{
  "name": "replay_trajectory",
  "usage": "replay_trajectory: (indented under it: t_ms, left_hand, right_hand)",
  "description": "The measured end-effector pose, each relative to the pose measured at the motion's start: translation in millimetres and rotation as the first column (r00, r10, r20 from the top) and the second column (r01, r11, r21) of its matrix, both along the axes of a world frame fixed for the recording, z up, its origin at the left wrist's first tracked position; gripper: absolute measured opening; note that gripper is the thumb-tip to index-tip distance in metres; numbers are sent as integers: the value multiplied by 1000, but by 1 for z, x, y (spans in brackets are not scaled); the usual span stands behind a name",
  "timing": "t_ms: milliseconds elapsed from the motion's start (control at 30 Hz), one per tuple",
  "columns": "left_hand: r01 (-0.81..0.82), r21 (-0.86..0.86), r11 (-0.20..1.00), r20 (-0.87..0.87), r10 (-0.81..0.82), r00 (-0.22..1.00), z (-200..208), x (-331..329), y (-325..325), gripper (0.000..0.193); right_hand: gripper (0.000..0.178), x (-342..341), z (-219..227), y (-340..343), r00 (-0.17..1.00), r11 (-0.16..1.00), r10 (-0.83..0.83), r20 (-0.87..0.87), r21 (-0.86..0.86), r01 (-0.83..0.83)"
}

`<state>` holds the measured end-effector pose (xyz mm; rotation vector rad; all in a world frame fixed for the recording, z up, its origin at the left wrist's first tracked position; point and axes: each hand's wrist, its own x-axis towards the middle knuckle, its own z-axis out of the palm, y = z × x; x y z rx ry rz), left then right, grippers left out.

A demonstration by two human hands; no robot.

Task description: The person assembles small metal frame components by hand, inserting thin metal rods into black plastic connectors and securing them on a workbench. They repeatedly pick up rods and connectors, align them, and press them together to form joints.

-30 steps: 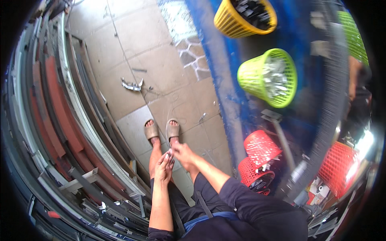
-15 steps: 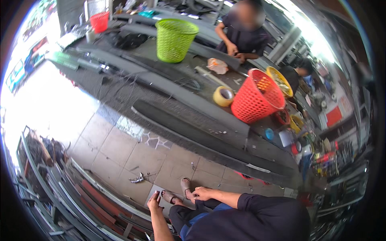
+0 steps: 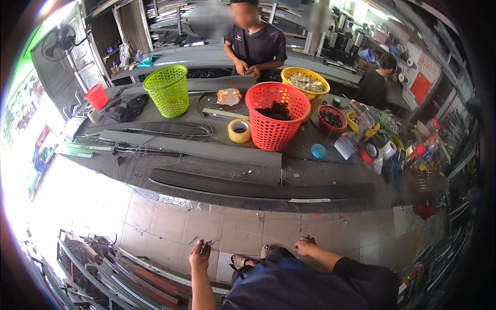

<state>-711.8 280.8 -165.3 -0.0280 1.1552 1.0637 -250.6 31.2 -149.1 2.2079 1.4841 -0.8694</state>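
Observation:
My left hand [image 3: 199, 251] is raised over the tiled floor at the lower middle, its fingers bent together. A small dark thin end shows by its fingertips, too fine to name. My right hand [image 3: 306, 246] is farther right, in front of my body, with its fingers curled. A faint thin line, like a thread or wire, seems to run between the two hands. What either one pinches is too small to make out. Beyond them, along the near edge of the workbench [image 3: 227, 170], lies a long dark grey strip [image 3: 248, 190].
On the bench are a green basket [image 3: 168, 92], a red basket [image 3: 276, 135] holding dark pieces, a yellow basket [image 3: 319, 84] and a tape roll [image 3: 239, 131]. A co-worker [image 3: 258, 44] is across the bench. Long metal bars [image 3: 139, 279] are racked at lower left.
My view has levelled and swung, so the bench now lies flatter across the picture. My right hand has moved to the right, away from my left hand, widening the gap between them.

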Motion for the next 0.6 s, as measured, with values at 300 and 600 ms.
replay_trajectory:
  t_ms: [300, 600]
  left_hand:
    - [629, 100, 771, -134, -617, 776, 99, 176, -79, 40]
    - [506, 102, 857, -174, -485, 857, 127, 198, -79, 46]
  right_hand:
    - [43, -102, 28, 98, 636, 719, 332, -697, 624, 308]
    - [35, -18, 79, 57, 524, 891, 161, -836, 351, 287]
